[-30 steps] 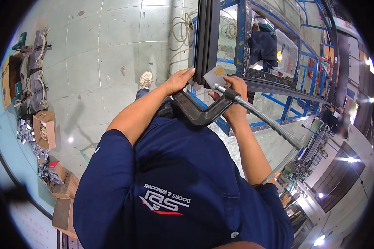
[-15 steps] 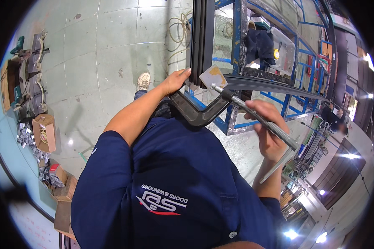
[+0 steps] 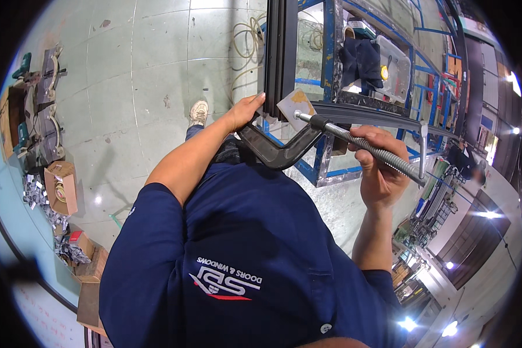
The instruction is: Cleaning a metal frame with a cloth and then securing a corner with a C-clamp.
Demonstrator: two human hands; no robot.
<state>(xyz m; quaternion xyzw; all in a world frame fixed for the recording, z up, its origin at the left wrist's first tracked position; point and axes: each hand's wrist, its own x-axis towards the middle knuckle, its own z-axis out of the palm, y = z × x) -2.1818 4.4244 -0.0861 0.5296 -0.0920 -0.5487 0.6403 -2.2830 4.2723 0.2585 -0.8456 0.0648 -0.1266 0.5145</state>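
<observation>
A black G-clamp [image 3: 281, 155] with a long threaded screw [image 3: 383, 154] sits at the corner of a dark metal frame [image 3: 280, 58]. My left hand [image 3: 246, 113] is closed round the clamp's far jaw end, its fingertips against the frame's edge; part of that grip is hidden. My right hand [image 3: 381, 171] has its fingers wrapped round the screw, near the sliding handle bar [image 3: 423, 148]. Between the screw's tip and the frame corner lies a whitish plate [image 3: 296, 105] with a brown stain. The bar now stands roughly upright in the picture.
A blue metal rack [image 3: 330, 58] supports the frame, with a clear plastic bin [image 3: 395, 75] and a dark cloth [image 3: 359, 61] on it. An air hose [image 3: 246, 40] coils on the floor. Saws [image 3: 49, 104] and a cardboard box [image 3: 61, 187] are at left. A person [image 3: 464, 162] is far right.
The handle bar has swung from pointing down and left to pointing up as the screw turned. My right hand has shifted slightly right and rolled round the screw. My left hand stays put.
</observation>
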